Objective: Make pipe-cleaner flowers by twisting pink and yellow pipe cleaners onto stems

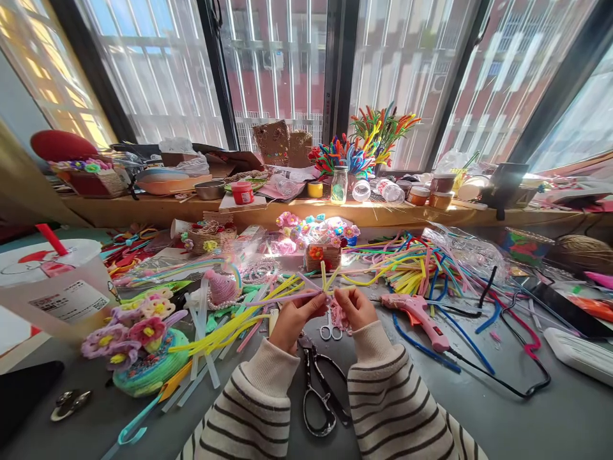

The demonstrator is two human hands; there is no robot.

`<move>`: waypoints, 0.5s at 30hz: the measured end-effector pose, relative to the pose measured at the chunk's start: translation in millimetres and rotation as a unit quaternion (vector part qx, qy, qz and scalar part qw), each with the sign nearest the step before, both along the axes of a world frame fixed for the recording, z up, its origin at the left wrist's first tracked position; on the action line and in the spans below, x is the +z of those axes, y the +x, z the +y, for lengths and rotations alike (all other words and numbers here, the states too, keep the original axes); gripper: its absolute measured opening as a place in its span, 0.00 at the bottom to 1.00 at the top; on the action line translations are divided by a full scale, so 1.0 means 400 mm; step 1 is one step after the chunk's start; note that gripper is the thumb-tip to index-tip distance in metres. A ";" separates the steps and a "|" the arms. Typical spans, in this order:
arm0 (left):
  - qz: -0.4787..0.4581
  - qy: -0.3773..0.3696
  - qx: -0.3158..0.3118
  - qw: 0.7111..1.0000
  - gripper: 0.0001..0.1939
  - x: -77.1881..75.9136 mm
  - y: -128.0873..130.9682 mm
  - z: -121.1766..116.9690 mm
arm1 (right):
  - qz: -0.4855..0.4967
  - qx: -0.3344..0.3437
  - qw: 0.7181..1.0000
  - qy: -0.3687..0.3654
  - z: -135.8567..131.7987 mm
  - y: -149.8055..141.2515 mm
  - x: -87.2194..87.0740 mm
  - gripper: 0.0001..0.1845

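Both of my hands meet over the middle of the desk, fingers pinched on a small bunch of pipe cleaners (324, 276). Yellow ends stick up from it, and a purple length runs out to the left. My left hand (297, 319) grips the bunch from the left; my right hand (357, 309) pinches its right side. Exactly how the strands join between the fingertips is too small to tell. Just below the hands lie small scissors (329, 331) and, nearer me, large black-handled scissors (318, 409). A pink glue gun (416, 314) rests right of my right hand.
Yellow pipe cleaners (225, 332) and clear glue sticks (204, 348) lie on the left, beside a green basket (153, 364) of fuzzy flowers. A lidded drink cup (57, 287) stands far left. More pipe cleaners (412, 271) pile up behind the glue gun, whose black cord (498, 382) curls rightward.
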State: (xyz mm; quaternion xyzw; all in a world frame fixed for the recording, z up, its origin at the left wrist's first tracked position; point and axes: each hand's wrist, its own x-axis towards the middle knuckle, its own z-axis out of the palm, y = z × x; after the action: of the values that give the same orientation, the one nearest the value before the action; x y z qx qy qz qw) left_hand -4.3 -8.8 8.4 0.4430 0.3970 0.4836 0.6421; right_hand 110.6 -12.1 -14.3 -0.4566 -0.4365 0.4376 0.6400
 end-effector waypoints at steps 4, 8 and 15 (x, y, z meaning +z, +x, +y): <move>0.033 -0.003 -0.059 0.998 0.10 0.003 0.003 -0.003 | -0.011 0.054 0.998 0.007 0.007 -0.002 -0.011 0.19; 0.061 0.033 -0.084 0.994 0.11 -0.002 0.003 0.000 | -0.045 0.071 0.996 0.013 0.006 0.000 -0.018 0.19; 0.069 0.058 -0.119 0.989 0.12 -0.003 -0.002 0.001 | -0.066 0.076 0.995 0.021 0.012 0.009 -0.031 0.19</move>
State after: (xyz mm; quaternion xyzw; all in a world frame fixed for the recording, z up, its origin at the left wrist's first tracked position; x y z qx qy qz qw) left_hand -5.0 -8.4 7.4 0.5555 0.3561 0.3942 0.6397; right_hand 114.0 -7.4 -26.5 -0.4360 -0.5202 0.4450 0.5841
